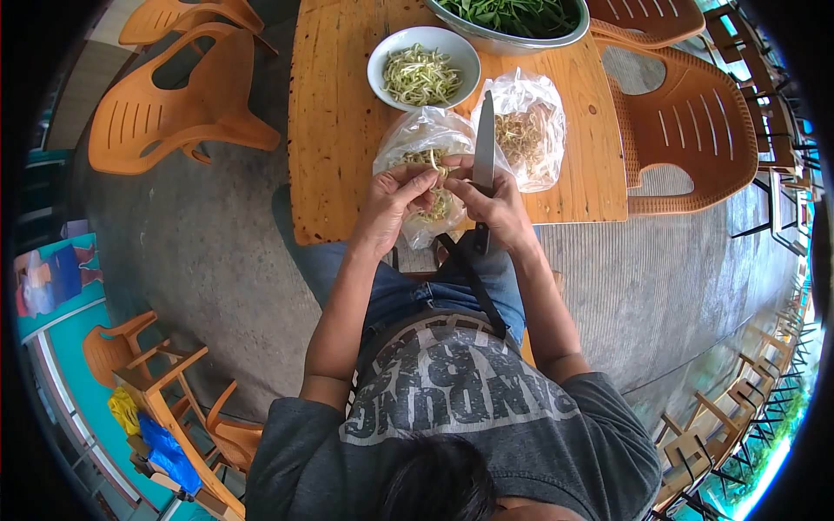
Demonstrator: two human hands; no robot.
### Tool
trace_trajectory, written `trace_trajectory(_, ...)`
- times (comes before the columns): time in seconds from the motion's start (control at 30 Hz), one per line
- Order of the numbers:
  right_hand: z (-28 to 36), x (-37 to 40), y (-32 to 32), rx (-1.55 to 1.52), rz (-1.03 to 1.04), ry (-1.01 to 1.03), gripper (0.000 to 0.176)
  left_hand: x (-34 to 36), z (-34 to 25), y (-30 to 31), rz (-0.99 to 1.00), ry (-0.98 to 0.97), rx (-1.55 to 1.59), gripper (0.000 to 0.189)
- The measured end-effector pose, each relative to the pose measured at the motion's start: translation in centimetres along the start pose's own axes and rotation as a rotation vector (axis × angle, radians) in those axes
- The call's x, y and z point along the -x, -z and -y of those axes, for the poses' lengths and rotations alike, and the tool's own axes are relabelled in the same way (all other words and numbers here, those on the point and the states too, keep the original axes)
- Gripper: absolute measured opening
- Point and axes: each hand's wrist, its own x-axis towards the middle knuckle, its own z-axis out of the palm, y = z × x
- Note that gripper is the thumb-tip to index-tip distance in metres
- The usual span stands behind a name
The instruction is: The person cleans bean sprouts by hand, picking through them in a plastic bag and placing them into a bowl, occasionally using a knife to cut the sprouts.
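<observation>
Bean sprouts [433, 159] are pinched between the thumb and fingers of my left hand [393, 201]. My right hand [501, 211] is closed around a knife [486, 130], its blade pointing away from me and its black handle showing below the palm. The fingertips of that hand meet the left ones at the sprouts; the exact contact is partly hidden. Under both hands a clear plastic bag [401, 136] with more sprouts lies open at the table's near edge. Just right of the blade sits a second plastic bag [546, 130] holding brownish root trimmings.
A white bowl [375, 80] of pale sprouts stands beyond the bags on the wooden table [334, 130]. Behind it is a metal basin [521, 42] of green leaves. Orange chairs [182, 104] stand left, and a woven-edged chair [695, 130] is close on the right.
</observation>
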Motion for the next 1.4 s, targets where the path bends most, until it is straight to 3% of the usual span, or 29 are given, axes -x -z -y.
trace_trajectory(0.07, -1.7, -0.5, 0.0, 0.149, -0.067, 0.214, 0.024, 0.1, -0.2, -0.2, -0.007, -0.004, -0.022, 0.014)
trace_trajectory(0.57, -1.6, 0.0, -1.1, 0.262, -0.159, 0.192, 0.013, -0.1, 0.2, -0.9, -0.063, -0.082, -0.095, 0.015)
trace_trajectory(0.77, -2.5, -0.6, -1.3, 0.228, -0.215, 0.298, 0.015, -0.1, 0.3, -0.9, -0.085, -0.101, -0.08, 0.015)
trace_trajectory(1.07, -1.5, 0.0, -1.5, 0.268, -0.225, 0.22, 0.014, -0.1, 0.8, -1.0, -0.099, -0.148, -0.061, 0.013)
trace_trajectory(1.17, -2.1, 0.1, -1.4, 0.219, -0.196, 0.205, 0.013, 0.0, 0.9, -1.1, -0.119, -0.164, -0.037, 0.014)
trace_trajectory(1.37, 1.3, 1.3, -1.7, -0.045, -0.108, -0.029, 0.015, 0.0, 0.9, -1.5, -0.175, -0.186, -0.014, 0.015)
trace_trajectory(1.4, 1.1, 1.3, -1.4, 0.063, -0.124, 0.028, 0.015, 0.1, 0.7, -1.6, -0.205, -0.191, 0.002, 0.014)
